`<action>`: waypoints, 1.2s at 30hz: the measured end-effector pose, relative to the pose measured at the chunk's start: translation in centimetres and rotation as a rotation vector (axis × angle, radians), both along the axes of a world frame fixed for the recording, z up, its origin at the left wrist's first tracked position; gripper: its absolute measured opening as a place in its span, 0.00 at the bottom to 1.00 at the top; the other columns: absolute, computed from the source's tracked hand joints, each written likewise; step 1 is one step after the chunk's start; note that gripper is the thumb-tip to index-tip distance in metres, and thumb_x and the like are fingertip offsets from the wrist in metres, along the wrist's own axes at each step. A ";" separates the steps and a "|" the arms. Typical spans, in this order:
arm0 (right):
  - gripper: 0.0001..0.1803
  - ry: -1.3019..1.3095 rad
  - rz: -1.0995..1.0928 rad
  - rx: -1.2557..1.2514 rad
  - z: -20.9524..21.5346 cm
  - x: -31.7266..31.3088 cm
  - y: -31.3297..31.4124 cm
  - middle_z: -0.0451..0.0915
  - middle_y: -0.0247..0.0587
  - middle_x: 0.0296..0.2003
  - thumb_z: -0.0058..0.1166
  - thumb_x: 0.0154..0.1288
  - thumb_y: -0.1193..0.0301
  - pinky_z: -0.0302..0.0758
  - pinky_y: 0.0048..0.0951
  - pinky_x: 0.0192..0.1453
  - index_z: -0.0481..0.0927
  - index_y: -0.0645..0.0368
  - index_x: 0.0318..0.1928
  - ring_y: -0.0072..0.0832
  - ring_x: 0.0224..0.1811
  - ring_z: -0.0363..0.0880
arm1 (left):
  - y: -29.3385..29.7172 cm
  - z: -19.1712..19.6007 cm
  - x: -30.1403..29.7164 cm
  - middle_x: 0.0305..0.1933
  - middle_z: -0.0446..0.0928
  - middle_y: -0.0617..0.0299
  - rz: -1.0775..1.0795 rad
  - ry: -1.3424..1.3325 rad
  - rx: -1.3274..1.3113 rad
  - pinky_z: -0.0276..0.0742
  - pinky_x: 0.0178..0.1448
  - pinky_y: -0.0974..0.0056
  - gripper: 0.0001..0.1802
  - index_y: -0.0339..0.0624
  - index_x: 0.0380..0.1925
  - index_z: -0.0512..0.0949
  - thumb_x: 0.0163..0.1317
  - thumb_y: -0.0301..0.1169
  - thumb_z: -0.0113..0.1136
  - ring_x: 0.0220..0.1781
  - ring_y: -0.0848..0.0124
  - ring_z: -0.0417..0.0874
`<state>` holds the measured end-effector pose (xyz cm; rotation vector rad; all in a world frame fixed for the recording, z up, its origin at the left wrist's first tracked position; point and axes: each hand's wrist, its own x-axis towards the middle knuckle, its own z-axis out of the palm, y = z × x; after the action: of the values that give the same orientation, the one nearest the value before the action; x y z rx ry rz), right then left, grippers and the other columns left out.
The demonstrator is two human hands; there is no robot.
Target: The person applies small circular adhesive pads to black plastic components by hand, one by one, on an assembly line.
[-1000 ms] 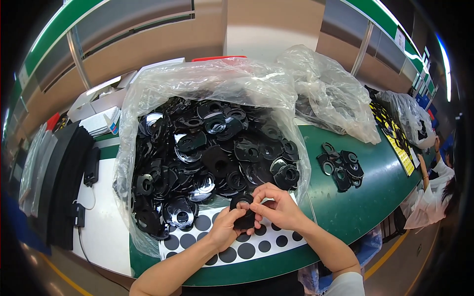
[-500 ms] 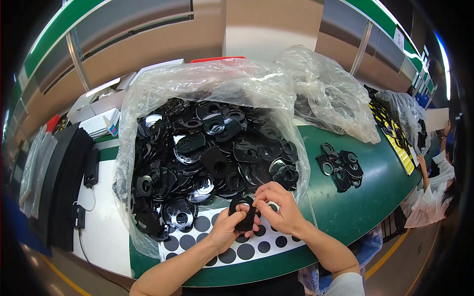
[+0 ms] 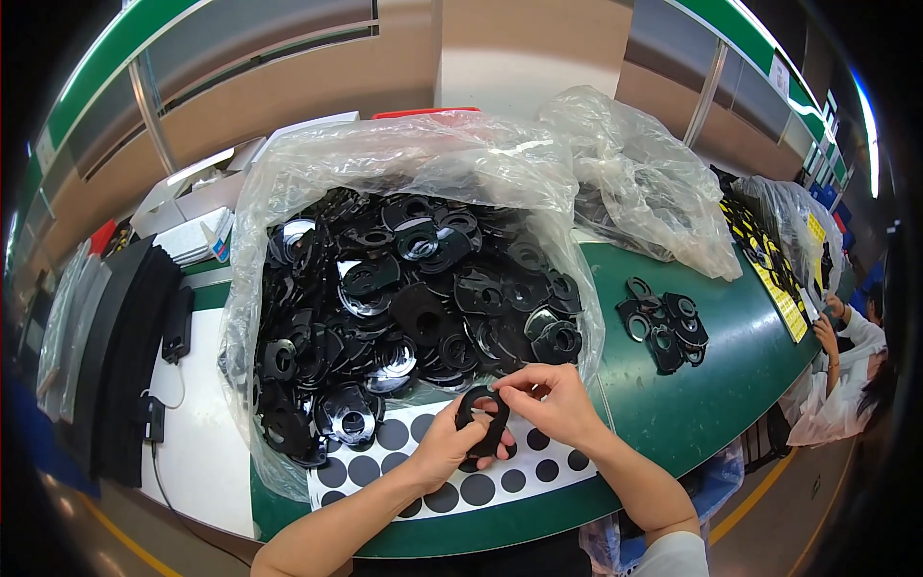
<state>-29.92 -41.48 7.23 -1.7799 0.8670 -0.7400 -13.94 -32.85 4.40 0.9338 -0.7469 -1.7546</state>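
My left hand (image 3: 444,447) is wrapped round a flat black plastic part (image 3: 500,428) with a large round hole, held up with the opening facing me. The left thumb lies across the lower part of the hole. My right hand (image 3: 556,404) is closed in a pinch, its fingertips meeting at the part's upper right edge; whatever they grip there is too small to make out. Beneath both hands lies a white sheet (image 3: 496,494) bearing rows of round black stickers (image 3: 440,497). Just beyond them, a heap of similar glossy black parts (image 3: 418,313) fills a clear plastic bag (image 3: 242,288).
A small pile of black parts (image 3: 663,327) sits on the green tabletop (image 3: 654,413) to the right. Behind it slumps a crumpled clear bag (image 3: 644,183). Dark foam sheets (image 3: 120,365) stand at the left, near a cabled black box (image 3: 179,327). Another person's hands (image 3: 827,332) work far right.
The held part has turned so its hole shows more openly, and my left thumb has shifted lower. My right hand has moved slightly right and down. The other person's hands have moved.
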 end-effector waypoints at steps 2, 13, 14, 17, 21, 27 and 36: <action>0.09 -0.023 -0.006 0.002 0.1 0.1 0.0 0.81 0.35 0.25 0.59 0.56 0.71 0.68 0.17 0.26 0.84 0.64 0.35 0.12 0.22 0.72 | 0.0 0.1 0.0 0.37 0.76 0.49 -0.012 -0.006 -0.001 0.71 0.29 0.69 0.15 0.37 0.51 0.61 0.67 0.29 0.42 0.31 0.69 0.78; 0.08 0.131 -0.045 -0.093 0.4 -0.1 0.2 0.77 0.29 0.18 0.61 0.53 0.71 0.66 0.15 0.24 0.82 0.65 0.28 0.09 0.20 0.69 | -0.1 0.3 -0.1 0.38 0.76 0.48 -0.062 -0.023 0.000 0.71 0.30 0.69 0.17 0.38 0.54 0.58 0.67 0.30 0.41 0.34 0.68 0.78; 0.08 0.130 -0.045 -0.093 0.5 0.0 0.3 0.77 0.29 0.18 0.61 0.53 0.71 0.66 0.15 0.24 0.82 0.65 0.28 0.09 0.20 0.69 | -0.1 0.3 -0.1 0.38 0.76 0.48 -0.073 -0.040 -0.007 0.71 0.30 0.69 0.18 0.38 0.55 0.58 0.67 0.30 0.41 0.34 0.68 0.79; 0.08 0.130 -0.054 -0.099 0.6 0.0 0.3 0.78 0.30 0.17 0.62 0.52 0.71 0.66 0.16 0.23 0.81 0.65 0.26 0.10 0.19 0.69 | -0.2 0.3 -0.1 0.38 0.76 0.49 -0.088 -0.050 -0.022 0.72 0.30 0.70 0.18 0.39 0.55 0.59 0.69 0.35 0.39 0.34 0.69 0.79; 0.14 0.213 -0.113 -0.225 0.2 0.3 0.6 0.78 0.35 0.17 0.63 0.50 0.63 0.70 0.24 0.23 0.79 0.61 0.23 0.24 0.19 0.76 | -0.1 -0.1 0.0 0.38 0.76 0.52 -0.115 0.038 -0.043 0.71 0.29 0.71 0.31 0.40 0.54 0.63 0.71 0.55 0.25 0.34 0.70 0.79; 0.19 0.341 -0.192 -0.624 0.2 1.1 1.6 0.72 0.32 0.15 0.66 0.47 0.57 0.69 0.31 0.21 0.74 0.57 0.19 0.29 0.21 0.75 | -0.2 0.2 0.0 0.37 0.76 0.54 -0.135 -0.011 -0.128 0.70 0.28 0.71 0.46 0.39 0.54 0.64 0.62 0.67 0.13 0.34 0.71 0.79; 0.15 0.185 0.092 -0.357 1.1 -0.8 -0.2 0.77 0.36 0.19 0.66 0.50 0.63 0.71 0.24 0.25 0.80 0.63 0.27 0.24 0.22 0.76 | -0.3 0.6 0.1 0.34 0.77 0.53 -0.106 0.033 -0.045 0.68 0.26 0.71 0.48 0.40 0.51 0.65 0.60 0.70 0.13 0.31 0.70 0.79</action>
<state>-30.71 -41.65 8.29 -2.2184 0.8024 -0.7101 -13.83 -33.14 4.96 0.8464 -0.8251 -1.8334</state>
